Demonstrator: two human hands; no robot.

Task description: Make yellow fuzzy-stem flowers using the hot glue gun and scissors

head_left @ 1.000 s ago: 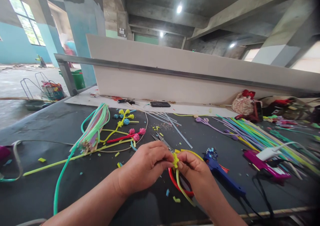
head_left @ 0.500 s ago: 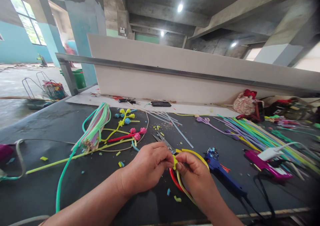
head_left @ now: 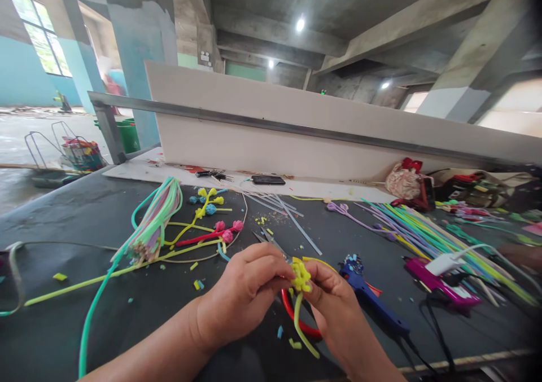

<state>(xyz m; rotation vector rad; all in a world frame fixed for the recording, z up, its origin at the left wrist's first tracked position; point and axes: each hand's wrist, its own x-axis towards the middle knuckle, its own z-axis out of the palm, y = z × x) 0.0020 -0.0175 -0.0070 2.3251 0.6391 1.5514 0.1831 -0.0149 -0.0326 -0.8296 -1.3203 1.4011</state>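
Both my hands meet low in the middle of the view over a black table (head_left: 71, 213). My left hand (head_left: 243, 292) and my right hand (head_left: 328, 294) pinch a yellow cord knot (head_left: 300, 276) between their fingertips. A yellow tail of the cord (head_left: 298, 328) hangs down from the knot. Red-handled scissors (head_left: 292, 314) lie on the table right under my hands, with their blades (head_left: 266, 240) pointing away.
A bundle of pastel cords (head_left: 154, 221) lies at the left, with finished knotted cords (head_left: 212, 224) beside it. A blue glue gun (head_left: 372, 300) and a magenta one (head_left: 440, 286) lie at the right, by long coloured cords (head_left: 427, 235). A white board (head_left: 296, 139) stands behind.
The yellow knot has grown fuller and shows more between my fingertips. My hands have shifted slightly, and the view has tilted a little.
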